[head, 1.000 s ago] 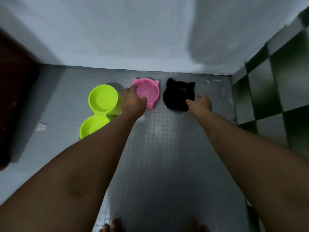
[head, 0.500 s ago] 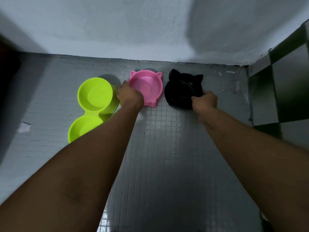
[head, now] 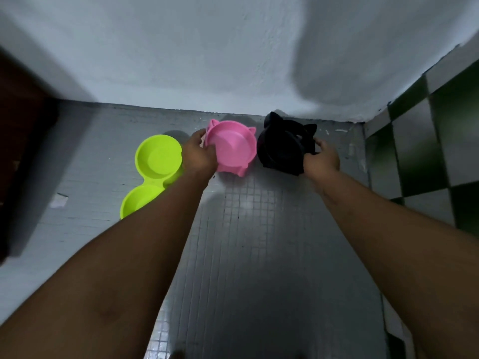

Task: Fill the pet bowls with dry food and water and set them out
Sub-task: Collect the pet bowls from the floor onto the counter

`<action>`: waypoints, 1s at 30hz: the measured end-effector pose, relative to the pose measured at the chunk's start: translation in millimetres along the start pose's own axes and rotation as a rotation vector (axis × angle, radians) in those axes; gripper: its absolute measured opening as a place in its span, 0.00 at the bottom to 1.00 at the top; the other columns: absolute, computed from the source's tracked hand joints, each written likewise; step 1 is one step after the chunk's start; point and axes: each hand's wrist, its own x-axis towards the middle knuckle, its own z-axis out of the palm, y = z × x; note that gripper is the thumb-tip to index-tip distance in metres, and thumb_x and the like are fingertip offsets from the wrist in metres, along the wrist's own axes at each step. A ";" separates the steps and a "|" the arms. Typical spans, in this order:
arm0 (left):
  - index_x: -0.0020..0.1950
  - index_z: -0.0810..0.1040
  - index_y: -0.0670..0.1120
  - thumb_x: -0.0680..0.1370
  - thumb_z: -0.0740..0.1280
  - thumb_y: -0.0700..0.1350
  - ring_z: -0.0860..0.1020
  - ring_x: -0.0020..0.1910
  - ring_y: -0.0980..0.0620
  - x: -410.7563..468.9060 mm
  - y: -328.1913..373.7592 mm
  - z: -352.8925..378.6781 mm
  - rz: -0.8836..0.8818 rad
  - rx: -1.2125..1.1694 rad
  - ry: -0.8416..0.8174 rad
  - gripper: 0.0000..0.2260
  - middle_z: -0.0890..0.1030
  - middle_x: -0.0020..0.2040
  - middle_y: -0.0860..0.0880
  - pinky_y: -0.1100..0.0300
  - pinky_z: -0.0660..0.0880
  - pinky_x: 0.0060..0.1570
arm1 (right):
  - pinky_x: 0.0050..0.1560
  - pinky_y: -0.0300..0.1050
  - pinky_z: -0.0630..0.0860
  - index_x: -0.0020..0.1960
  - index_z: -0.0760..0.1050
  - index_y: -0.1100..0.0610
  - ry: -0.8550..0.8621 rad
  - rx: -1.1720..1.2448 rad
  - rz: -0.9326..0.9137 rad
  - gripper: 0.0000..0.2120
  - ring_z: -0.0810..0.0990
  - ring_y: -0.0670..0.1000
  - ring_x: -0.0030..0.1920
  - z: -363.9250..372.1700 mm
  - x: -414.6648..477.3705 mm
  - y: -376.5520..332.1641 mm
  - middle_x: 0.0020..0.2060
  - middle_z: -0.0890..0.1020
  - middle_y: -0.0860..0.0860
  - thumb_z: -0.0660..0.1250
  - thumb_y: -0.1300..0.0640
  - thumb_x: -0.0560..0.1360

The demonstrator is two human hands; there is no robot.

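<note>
**Desk:** What does this step ask of the person?

**Photographer:** By my reading, two bowls are being picked up to be filled. It is best done slowly. Each grip should sit firm on the rim, each bowl should be brought level once clear of the floor, and the pair should be held apart so the ears do not knock. Nothing can spill yet, since the pink one looks empty.

**Desk:** And the grips?

**Photographer:** The left hand (head: 198, 155) grips the left rim of the pink bowl (head: 232, 147), with its fingers curled round the edge. The right hand (head: 321, 159) clasps the right side of the black bowl (head: 281, 147), fingers wrapped over it. Neither hand is spread wide, and each is filled by its bowl. Both bowls are tilted and look at least partly raised. I cannot tell whether any edge touches the floor.

**Desk:** What lies around them?

**Photographer:** The two eared bowls are just beside each other at the far edge of the grey tiled floor (head: 259, 229), the black one nearer the far right corner. Just left of the left hand, a lime-green double bowl (head: 155, 161) lies flat on the floor, untouched, with both cups empty. A scrap of paper (head: 59, 200) lies toward the left edge. A pale wall (head: 207, 60) rises behind, and checked tiles (head: 427, 138) stand to the right. The inside of the black bowl is too dark to read.
</note>
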 end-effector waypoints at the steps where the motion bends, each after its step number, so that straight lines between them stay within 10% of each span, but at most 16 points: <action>1: 0.71 0.77 0.44 0.80 0.66 0.39 0.77 0.54 0.50 -2.0 0.5 -1.8 -0.001 -0.009 -0.006 0.19 0.81 0.60 0.43 0.62 0.71 0.50 | 0.65 0.50 0.77 0.76 0.66 0.51 -0.012 0.011 -0.001 0.28 0.78 0.57 0.62 -1.4 -0.1 0.2 0.67 0.77 0.56 0.61 0.64 0.77; 6: 0.71 0.77 0.43 0.81 0.66 0.37 0.80 0.54 0.46 -34.5 43.0 -56.0 0.019 -0.155 -0.048 0.18 0.80 0.56 0.46 0.54 0.79 0.53 | 0.59 0.57 0.80 0.75 0.68 0.47 -0.030 0.159 -0.009 0.29 0.81 0.56 0.57 -50.8 -49.8 -38.7 0.63 0.79 0.53 0.63 0.63 0.76; 12: 0.66 0.80 0.43 0.80 0.68 0.38 0.79 0.43 0.57 -83.0 140.5 -149.8 0.067 -0.243 -0.032 0.15 0.81 0.51 0.46 0.76 0.72 0.34 | 0.54 0.57 0.83 0.72 0.71 0.45 0.017 0.197 -0.013 0.28 0.81 0.55 0.56 -133.8 -140.3 -124.6 0.63 0.79 0.52 0.62 0.66 0.76; 25: 0.59 0.79 0.54 0.79 0.65 0.37 0.81 0.47 0.43 -212.0 394.7 -380.5 0.026 -0.296 -0.154 0.14 0.81 0.57 0.43 0.49 0.81 0.40 | 0.53 0.59 0.83 0.71 0.71 0.46 0.089 0.196 -0.068 0.26 0.81 0.55 0.54 -310.0 -386.0 -322.6 0.58 0.80 0.52 0.62 0.63 0.76; 30: 0.60 0.79 0.54 0.79 0.65 0.37 0.81 0.40 0.52 -256.1 434.3 -432.6 0.096 -0.303 -0.135 0.15 0.81 0.56 0.46 0.59 0.77 0.28 | 0.48 0.60 0.83 0.71 0.71 0.43 0.119 0.217 -0.134 0.26 0.83 0.56 0.48 -346.7 -444.6 -350.0 0.52 0.82 0.52 0.63 0.60 0.75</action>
